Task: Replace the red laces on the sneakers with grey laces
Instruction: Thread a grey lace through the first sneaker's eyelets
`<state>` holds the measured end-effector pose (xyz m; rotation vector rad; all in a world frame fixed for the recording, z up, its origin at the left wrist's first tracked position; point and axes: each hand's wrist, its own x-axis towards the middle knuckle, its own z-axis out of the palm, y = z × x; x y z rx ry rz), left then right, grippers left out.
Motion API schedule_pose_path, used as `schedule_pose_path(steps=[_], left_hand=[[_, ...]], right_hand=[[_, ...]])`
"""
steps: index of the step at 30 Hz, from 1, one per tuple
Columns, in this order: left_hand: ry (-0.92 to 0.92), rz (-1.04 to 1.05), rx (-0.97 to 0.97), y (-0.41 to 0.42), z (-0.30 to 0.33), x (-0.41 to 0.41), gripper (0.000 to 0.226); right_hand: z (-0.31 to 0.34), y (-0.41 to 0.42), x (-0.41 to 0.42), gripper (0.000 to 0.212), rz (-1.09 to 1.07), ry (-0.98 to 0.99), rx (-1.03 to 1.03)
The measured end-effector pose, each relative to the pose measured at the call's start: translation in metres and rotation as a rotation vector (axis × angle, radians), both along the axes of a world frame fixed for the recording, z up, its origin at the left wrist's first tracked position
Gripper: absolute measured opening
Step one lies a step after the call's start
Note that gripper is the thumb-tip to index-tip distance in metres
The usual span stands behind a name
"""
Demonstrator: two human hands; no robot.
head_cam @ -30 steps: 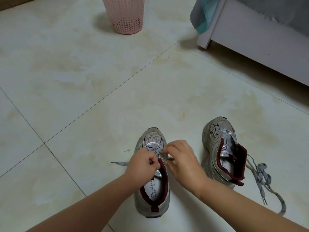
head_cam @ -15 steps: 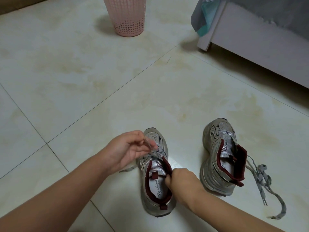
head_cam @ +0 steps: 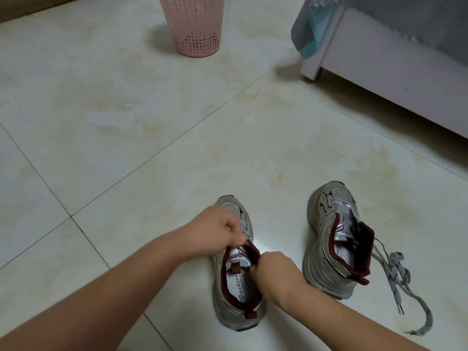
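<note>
soft, even indoor light, somewhat dim and warm. faint shadow left of the basket (head_cam: 194,26), darker shade under the bed (head_cam: 395,79). small glare on the floor (head_cam: 258,245) beside the near shoe (head_cam: 236,282). slight motion blur on the left hand (head_cam: 215,230). wide-angle bending of tile lines toward the edges.

Cream tiled floor (head_cam: 152,127) carries two sneakers (head_cam: 238,300) (head_cam: 329,249), loose grey lace (head_cam: 397,274), pink basket (head_cam: 193,24), white furniture leg (head_cam: 314,69).

Floor tiles (head_cam: 126,110) glossy, smooth, stained; sneakers (head_cam: 236,287) – mesh cloth, shiny silver overlays, maroon fabric lining; basket (head_cam: 195,26) – pink perforated plastic; lace (head_cam: 395,277) woven.
</note>
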<state>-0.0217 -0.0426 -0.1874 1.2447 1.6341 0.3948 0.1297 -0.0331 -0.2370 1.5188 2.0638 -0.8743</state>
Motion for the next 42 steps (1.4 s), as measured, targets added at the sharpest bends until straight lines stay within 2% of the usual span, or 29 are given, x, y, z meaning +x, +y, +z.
schedule_pose_path(steps=[1, 3, 7, 9, 11, 12, 14, 15, 17, 18, 19, 21, 23, 24, 25, 26, 28, 29, 31, 34, 35, 37, 42], left_hand=[[-0.125, 0.068, -0.040, 0.000, 0.006, -0.003, 0.019], [-0.216, 0.104, -0.091, -0.004, 0.008, -0.007, 0.022], [-0.124, 0.065, -0.037, -0.007, 0.000, -0.005, 0.023], [-0.083, 0.062, 0.037, -0.004, 0.000, -0.007, 0.018], [-0.083, 0.060, 0.100, -0.001, 0.002, -0.007, 0.015], [-0.093, 0.065, 0.115, -0.001, 0.002, -0.007, 0.015], [-0.147, 0.145, 0.125, -0.002, -0.004, -0.006, 0.016], [-0.185, 0.230, 0.116, -0.003, -0.008, -0.007, 0.015], [-0.200, 0.462, 0.055, -0.005, -0.020, -0.011, 0.010], [-0.143, 0.535, 0.001, -0.008, -0.026, -0.013, 0.006], [-0.037, 0.521, -0.052, -0.013, -0.033, -0.017, 0.008], [0.186, 0.274, -0.098, -0.026, -0.048, -0.023, 0.011], [0.279, 0.069, -0.086, -0.038, -0.055, -0.026, 0.018], [0.287, 0.030, -0.077, -0.042, -0.057, -0.027, 0.024], [0.288, 0.017, -0.065, -0.044, -0.058, -0.027, 0.028], [0.281, 0.011, -0.040, -0.044, -0.058, -0.028, 0.030], [0.158, 0.087, -0.017, -0.041, -0.054, -0.030, 0.027], [0.056, 0.141, -0.019, -0.039, -0.048, -0.030, 0.024], [-0.156, 0.234, -0.011, -0.032, -0.034, -0.030, 0.020], [-0.278, 0.327, 0.058, -0.023, -0.017, -0.029, 0.020], [-0.265, 0.334, 0.072, -0.021, -0.013, -0.029, 0.019], [-0.151, 0.269, 0.091, -0.020, -0.010, -0.029, 0.018], [0.367, -0.184, 0.107, -0.030, -0.018, -0.039, 0.020]], right_hand=[[0.001, -0.001, -0.001, 0.023, 0.005, 0.001, -0.001], [0.001, -0.003, -0.003, 0.022, 0.022, 0.001, 0.000], [0.005, -0.001, -0.003, 0.023, 0.069, -0.026, -0.036], [0.011, 0.000, -0.003, 0.032, 0.102, -0.016, 0.020], [0.015, 0.003, -0.002, 0.040, 0.073, 0.129, 0.135], [0.017, 0.005, -0.004, 0.036, 0.020, 0.268, 0.138], [0.017, 0.012, -0.008, 0.011, -0.160, 0.581, 0.014], [0.018, 0.016, -0.011, 0.011, -0.265, 0.684, -0.061], [0.014, 0.023, -0.014, 0.025, -0.452, 0.750, -0.149], [0.012, 0.026, -0.014, 0.025, -0.528, 0.730, -0.162], [0.011, 0.028, -0.014, 0.025, -0.593, 0.710, -0.172], [0.007, 0.033, -0.010, 0.024, -0.688, 0.676, -0.213], [0.007, 0.038, -0.007, 0.026, -0.721, 0.638, -0.226], [0.006, 0.040, -0.007, 0.022, -0.724, 0.624, -0.198], [0.006, 0.041, -0.007, 0.011, -0.722, 0.604, -0.141], [0.007, 0.042, -0.007, 0.016, -0.717, 0.564, -0.062], [0.010, 0.039, -0.010, 0.048, -0.618, 0.527, 0.108], [0.015, 0.035, -0.013, 0.052, -0.517, 0.556, 0.172], [0.023, 0.024, -0.021, 0.044, -0.221, 0.589, 0.216], [0.026, 0.007, -0.035, 0.008, 0.141, 0.562, 0.205], [0.026, 0.004, -0.038, 0.011, 0.184, 0.556, 0.221], [0.027, 0.006, -0.042, 0.031, 0.147, 0.540, 0.245], [0.032, 0.026, -0.038, 0.024, -0.057, 0.556, 0.257]])
